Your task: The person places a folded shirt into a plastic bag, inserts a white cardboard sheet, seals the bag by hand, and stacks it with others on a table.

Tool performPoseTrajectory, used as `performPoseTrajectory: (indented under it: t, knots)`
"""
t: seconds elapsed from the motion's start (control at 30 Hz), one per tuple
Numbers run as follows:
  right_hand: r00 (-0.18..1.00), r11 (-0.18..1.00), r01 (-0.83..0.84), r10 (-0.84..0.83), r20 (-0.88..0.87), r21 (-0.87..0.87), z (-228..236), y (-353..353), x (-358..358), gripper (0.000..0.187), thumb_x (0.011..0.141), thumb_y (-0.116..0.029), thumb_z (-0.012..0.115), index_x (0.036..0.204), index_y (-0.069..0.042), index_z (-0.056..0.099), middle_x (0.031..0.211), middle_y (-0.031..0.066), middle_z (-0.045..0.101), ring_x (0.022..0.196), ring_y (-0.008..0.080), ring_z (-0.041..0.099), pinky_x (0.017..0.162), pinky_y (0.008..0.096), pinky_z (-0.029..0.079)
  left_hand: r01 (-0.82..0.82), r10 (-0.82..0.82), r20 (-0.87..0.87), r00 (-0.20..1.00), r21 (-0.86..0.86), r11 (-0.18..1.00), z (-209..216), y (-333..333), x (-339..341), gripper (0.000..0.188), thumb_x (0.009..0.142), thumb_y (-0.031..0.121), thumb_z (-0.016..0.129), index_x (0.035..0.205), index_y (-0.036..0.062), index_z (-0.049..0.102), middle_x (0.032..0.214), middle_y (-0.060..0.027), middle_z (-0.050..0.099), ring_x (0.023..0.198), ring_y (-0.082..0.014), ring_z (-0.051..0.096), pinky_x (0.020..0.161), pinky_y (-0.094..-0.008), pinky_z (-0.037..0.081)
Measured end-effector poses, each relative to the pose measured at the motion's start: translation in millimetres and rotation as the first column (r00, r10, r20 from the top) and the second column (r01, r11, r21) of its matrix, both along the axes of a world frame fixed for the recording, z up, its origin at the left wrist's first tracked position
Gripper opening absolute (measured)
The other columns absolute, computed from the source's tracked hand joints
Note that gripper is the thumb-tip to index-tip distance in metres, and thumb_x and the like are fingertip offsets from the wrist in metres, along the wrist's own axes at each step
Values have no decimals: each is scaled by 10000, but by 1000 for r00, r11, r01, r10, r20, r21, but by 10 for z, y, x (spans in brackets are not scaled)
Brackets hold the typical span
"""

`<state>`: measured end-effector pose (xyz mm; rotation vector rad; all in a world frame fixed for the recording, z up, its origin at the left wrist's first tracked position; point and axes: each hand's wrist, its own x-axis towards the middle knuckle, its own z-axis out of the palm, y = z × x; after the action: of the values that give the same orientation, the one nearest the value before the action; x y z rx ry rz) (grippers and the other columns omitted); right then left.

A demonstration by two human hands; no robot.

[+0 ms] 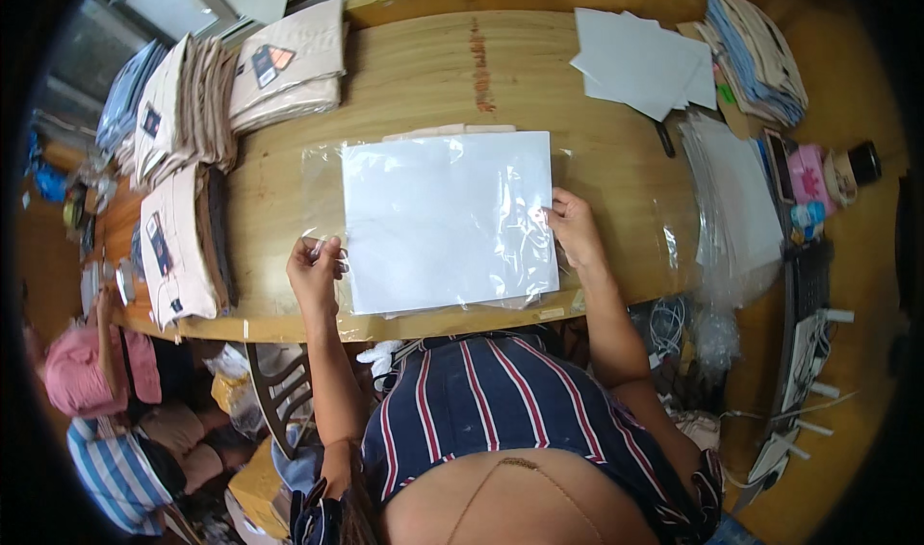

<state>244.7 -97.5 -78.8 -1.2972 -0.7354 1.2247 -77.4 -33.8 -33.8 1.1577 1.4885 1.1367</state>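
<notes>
Wooden tabletop (414, 74), folded garments (173, 146) left of white sheet (433, 223) | left grip (316, 268) — pinching clear plastic (324, 168) beside sheet | right grip (576, 229) — pinching sheet's edge

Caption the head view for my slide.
Left hand pinching clear plastic film, right hand at the edge of a white rectangular sheet, over a yellowish wooden table.

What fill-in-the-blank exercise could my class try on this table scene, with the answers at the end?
1. The rectangular sheet between the left hand and the right hand is coloured ____.
2. The folded clothes with dark tags are stacked toward the ____ side of the picture.
3. Loose papers lie near the table's far ____ corner.
4. The person's dark blue top is patterned with ____.

Missing words: white; left; right; stripes.
</notes>
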Motion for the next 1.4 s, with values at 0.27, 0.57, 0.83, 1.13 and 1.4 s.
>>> performPoseTrajectory:
  t: [0.27,0.57,0.83,1.13,1.4]
  knots:
    - [931,961,278,-273,243,15,338,-106,1855,302,727,-64,592,1018,-18,522,859,62,576,734,139,540,665,262,447,-217,191,-190,963,-127,968,-258,-527,-696,184,762,99,601,845,33,451,678,-85,597,507,-123,567,395,-203,385]
    - [747,900,428,-402,530,79,538,3,1889,465,816,-215,540,1211,-83,334,782,76,542,578,136,535,443,244,420,143,194,-857,478,294,945,118,-259,-233,662,593,169,731,1141,3,399,1072,-181,479,1013,-331,433,860,-375,349]
    - [868,804,-474,495,-38,-358,278,-368,-468,474,839,-145,499,1250,-89,269,519,92,527,388,122,502,331,218,386,746,-556,-666,498,1,666,41,1089,1171,408,721,144,618,1092,101,453,944,-163,545,984,-283,489,805,-350,386]
    - [691,624,-708,710,-139,-331,433,-206,-700,293,850,-148,486,1131,-76,451,515,66,527,380,90,485,355,193,396,948,-645,-711,281,101,302,510,1324,940,189,765,-23,488,894,75,585,852,-118,566,808,-234,541,673,-311,413]
    - [704,693,-704,709,-26,-157,941,305,-644,350,889,-304,395,900,-6,578,545,87,554,428,94,527,385,195,421,815,-461,-727,509,236,529,1677,1120,368,337,665,-70,597,975,59,581,999,-14,557,698,-93,460,568,-215,364]
